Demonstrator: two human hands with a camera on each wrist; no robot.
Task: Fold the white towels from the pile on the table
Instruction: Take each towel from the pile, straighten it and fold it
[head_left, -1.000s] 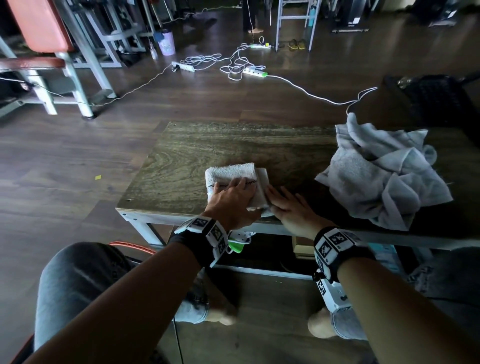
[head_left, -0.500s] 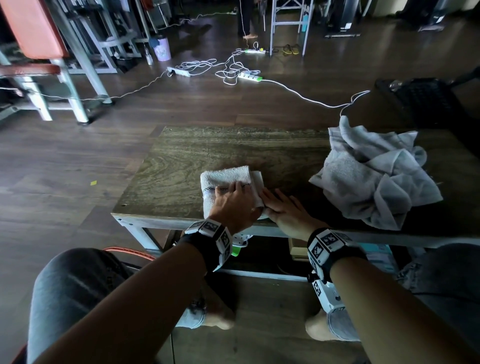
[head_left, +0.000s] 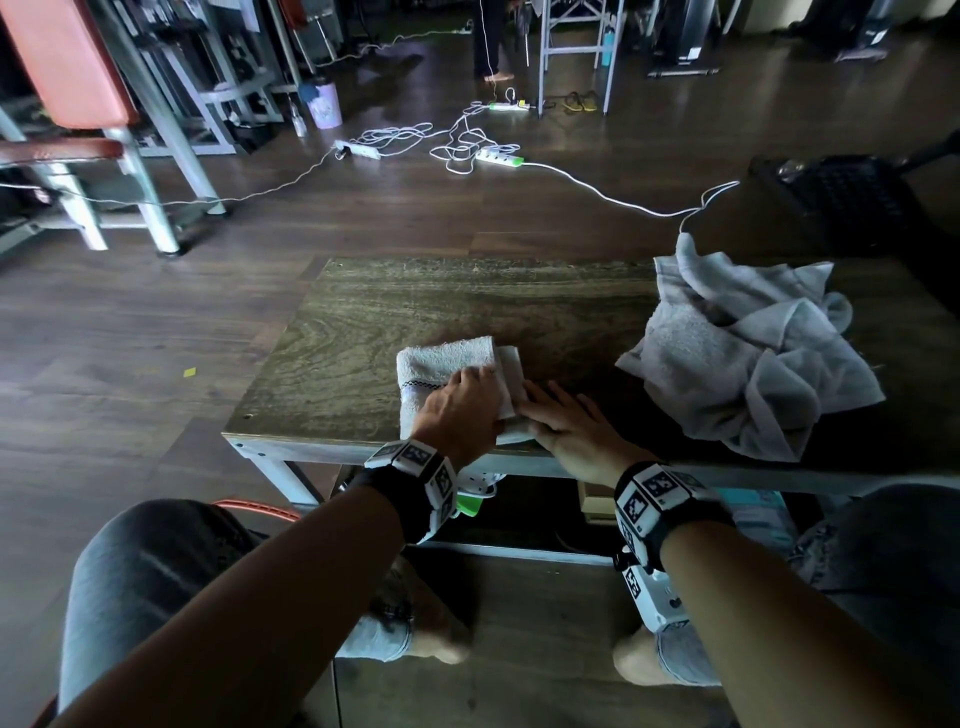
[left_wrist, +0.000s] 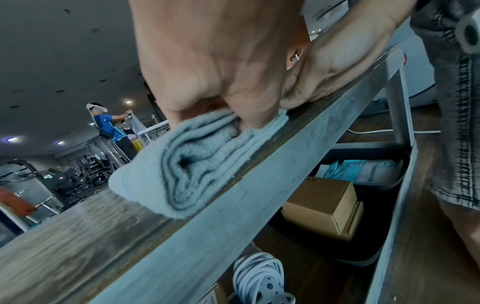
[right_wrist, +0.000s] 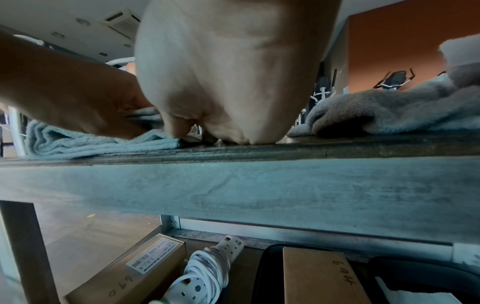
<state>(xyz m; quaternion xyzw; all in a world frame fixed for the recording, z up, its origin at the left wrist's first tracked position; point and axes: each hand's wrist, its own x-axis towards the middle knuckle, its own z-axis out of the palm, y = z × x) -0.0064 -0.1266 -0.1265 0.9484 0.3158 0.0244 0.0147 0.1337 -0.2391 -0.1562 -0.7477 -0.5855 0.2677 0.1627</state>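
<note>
A folded towel (head_left: 447, 364), white terry with a thin dark patterned band across it, is seen lying at the near edge of the table (head_left: 363, 332), a wooden top with strong grain set on a pale grey frame. Its layers are shown in the left wrist view as a rounded, looped stack of soft pile (left_wrist: 192, 164), with one end overhanging the table's front rail a little. The left hand (head_left: 462, 410) is laid over the towel's near right part, palm down, fingers bent over the cloth and the thumb pressed into the fold from the side; the cloth appears to be gripped between them. The right hand (head_left: 566, 421) is set flat at 3 o'clock of the towel, fingers straight and spread on the wood, their tips touching the towel's right edge; nothing is held in it. The pile (head_left: 748, 353) of unfolded towels, rumpled and greyish with a coarse nap, is heaped at 3 o'clock on the table, apart from both hands. Beneath the table, cardboard boxes (right_wrist: 319, 277) and a coiled white power strip (right_wrist: 207, 271) are stored. White cables (head_left: 457, 140) are strewn over the dark plank floor at 12 o'clock.
</note>
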